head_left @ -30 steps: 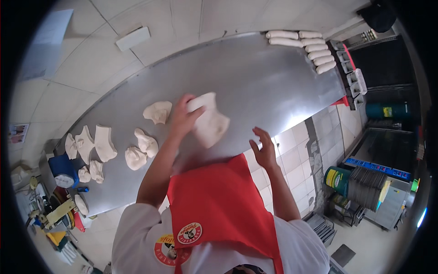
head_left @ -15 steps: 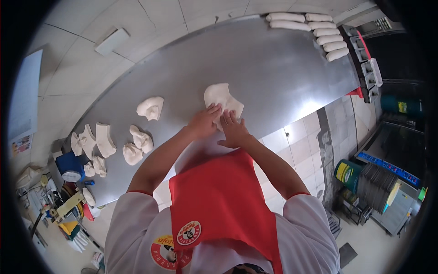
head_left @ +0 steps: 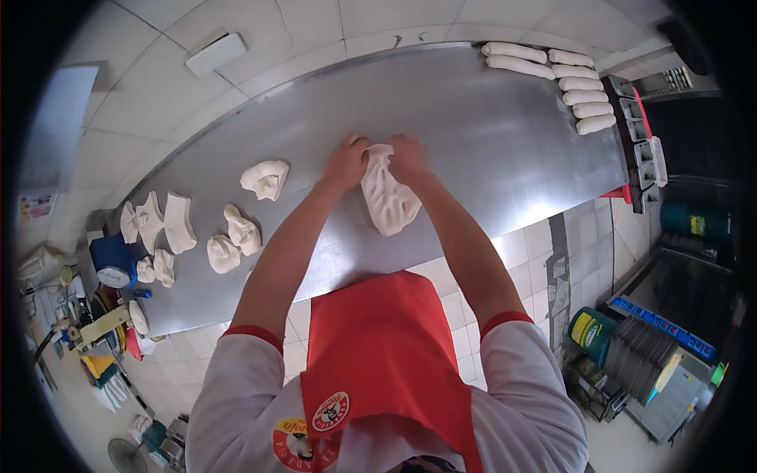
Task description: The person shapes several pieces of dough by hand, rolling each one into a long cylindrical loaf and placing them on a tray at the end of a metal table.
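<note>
A flattened, dimpled piece of pale dough (head_left: pixel 392 203) lies lengthwise on the steel table in front of me. My left hand (head_left: pixel 347 161) is closed on its far left edge, with the fingers curled and the fingertips partly hidden. At the far right edge, my right hand (head_left: pixel 408 160) grips the same dough, slightly blurred by motion. Between the two hands the dough's narrow far end shows. To the left rest loose dough pieces: a folded one (head_left: pixel 265 180), a twisted one (head_left: pixel 242 230) and a rounded lump (head_left: pixel 223 254).
More dough pieces (head_left: pixel 180 223) lie at the table's left end beside a blue scale (head_left: pixel 113 264). Several rolled dough logs (head_left: pixel 516 61) sit at the far right corner. Metal baking pans (head_left: pixel 643 150) line the right edge. The steel table (head_left: pixel 315 110) backs onto a tiled wall.
Both hands have moved from pressing flat on the dough's near part to gripping its far edges. The dough now stretches longer toward me, its surface dimpled. The view has shifted slightly.
</note>
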`<action>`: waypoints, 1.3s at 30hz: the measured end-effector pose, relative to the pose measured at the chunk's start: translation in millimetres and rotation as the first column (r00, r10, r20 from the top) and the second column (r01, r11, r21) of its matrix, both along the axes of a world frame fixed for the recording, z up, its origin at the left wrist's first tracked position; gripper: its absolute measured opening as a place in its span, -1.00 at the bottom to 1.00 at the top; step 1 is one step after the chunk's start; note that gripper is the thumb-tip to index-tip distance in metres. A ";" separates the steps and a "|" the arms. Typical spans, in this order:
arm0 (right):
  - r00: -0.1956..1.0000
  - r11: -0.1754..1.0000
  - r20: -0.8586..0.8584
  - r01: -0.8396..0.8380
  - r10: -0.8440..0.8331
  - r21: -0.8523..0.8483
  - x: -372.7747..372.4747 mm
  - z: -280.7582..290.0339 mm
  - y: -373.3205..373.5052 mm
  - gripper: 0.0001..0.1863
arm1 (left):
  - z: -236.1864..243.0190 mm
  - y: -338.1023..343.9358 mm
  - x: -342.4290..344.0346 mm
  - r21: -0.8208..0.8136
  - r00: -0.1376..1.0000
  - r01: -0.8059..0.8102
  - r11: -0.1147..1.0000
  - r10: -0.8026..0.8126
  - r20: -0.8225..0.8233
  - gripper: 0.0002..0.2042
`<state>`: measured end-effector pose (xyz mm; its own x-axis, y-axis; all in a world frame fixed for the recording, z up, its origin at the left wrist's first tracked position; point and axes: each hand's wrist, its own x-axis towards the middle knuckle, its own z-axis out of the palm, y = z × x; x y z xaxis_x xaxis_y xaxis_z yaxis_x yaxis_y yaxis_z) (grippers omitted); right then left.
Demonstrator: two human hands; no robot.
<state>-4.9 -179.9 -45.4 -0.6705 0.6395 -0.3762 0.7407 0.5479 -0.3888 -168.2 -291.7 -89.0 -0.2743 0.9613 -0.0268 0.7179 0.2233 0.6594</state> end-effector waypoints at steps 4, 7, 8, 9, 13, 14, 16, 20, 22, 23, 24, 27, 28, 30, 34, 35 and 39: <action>0.961 0.890 -0.261 0.194 -0.088 0.413 27.3 -65.6 -31.9 -0.63 | -28.9 -1.3 21.2 0.245 0.961 -0.020 0.969 0.086 -0.262 -0.72; 0.933 0.977 -0.298 0.212 -0.202 0.003 53.5 -63.2 -33.5 -0.60 | 2.1 19.9 44.0 -0.178 0.963 -0.207 0.962 0.233 0.139 -0.75; 0.939 0.976 -0.274 0.180 -0.207 -0.122 58.8 -65.8 -23.3 -0.56 | 1.3 25.9 51.4 -0.200 0.944 -0.250 0.947 0.284 0.168 -0.75; 0.945 0.958 -0.248 0.150 -0.211 -0.246 62.3 -69.8 -16.4 -0.51 | 0.2 30.1 61.0 -0.224 0.922 -0.289 0.931 0.334 0.196 -0.75; 0.930 0.982 -0.331 0.185 -0.161 0.041 51.5 -62.4 -22.6 -0.38 | -32.2 33.3 78.6 -0.044 0.901 -0.327 0.944 0.297 -0.316 -0.76; 0.918 0.972 -0.377 0.189 -0.124 0.142 50.8 -63.4 -21.5 -0.37 | -36.4 44.4 73.9 0.085 0.855 -0.337 0.938 0.343 -0.389 -0.76; 0.921 0.929 -0.389 0.166 -0.025 0.331 56.8 -68.7 -25.9 -0.34 | -44.4 52.7 74.0 0.309 0.756 -0.308 0.900 0.429 -0.494 -0.75; 0.897 0.877 -0.368 -0.045 0.246 0.478 70.3 -92.4 -39.1 -0.27 | -51.6 36.2 52.8 0.018 0.894 -0.304 0.952 0.292 -0.340 -0.70; 0.930 0.942 -0.290 -0.134 0.227 0.307 78.5 -84.7 -28.7 -0.26 | -23.0 30.5 48.9 -0.402 0.972 -0.199 0.894 0.232 0.034 -0.65; 0.961 0.977 -0.199 -0.166 0.191 0.134 66.6 -57.5 -25.9 -0.25 | -15.4 19.7 47.4 -0.489 0.958 -0.177 0.854 0.263 0.112 -0.63; 0.981 0.983 -0.093 -0.176 0.171 -0.048 60.0 -42.2 -30.2 -0.25 | -16.5 8.9 61.3 -0.384 0.956 -0.273 0.882 0.294 -0.004 -0.61; 0.988 0.995 -0.152 -0.017 0.032 0.100 43.3 -47.4 -16.3 -0.29 | -26.1 33.4 72.1 0.159 0.789 -0.471 0.868 0.495 -0.363 -0.58; 0.966 0.967 -0.233 -0.052 0.112 0.250 45.3 -54.4 -8.1 -0.31 | -35.2 34.8 85.6 0.335 0.689 -0.475 0.814 0.581 -0.434 -0.57; 0.880 0.870 -0.361 -0.107 0.307 0.480 47.3 -64.5 -28.2 -0.36 | -44.4 7.9 88.7 0.476 0.579 -0.394 0.786 0.614 -0.536 -0.61; 0.896 0.905 -0.291 -0.220 0.335 0.364 82.0 -75.4 -35.2 -0.34 | -15.7 -5.3 86.7 -0.312 0.893 -0.385 0.869 0.436 0.113 -0.64; 0.918 0.945 -0.252 -0.262 0.308 0.197 73.9 -57.1 -40.1 -0.30 | -15.5 -9.4 82.6 -0.258 0.882 -0.447 0.857 0.471 0.036 -0.63; 0.973 0.975 -0.183 -0.106 0.142 0.194 57.0 -65.2 -27.2 -0.20 | -26.8 22.3 96.3 0.163 0.774 -0.532 0.831 0.556 -0.303 -0.60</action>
<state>52.0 -207.0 -110.5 -0.7976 0.5919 -0.1158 0.5822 0.7054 -0.4044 -72.0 -269.4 -115.8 -0.7333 0.6450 0.2150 0.6628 0.6076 0.4377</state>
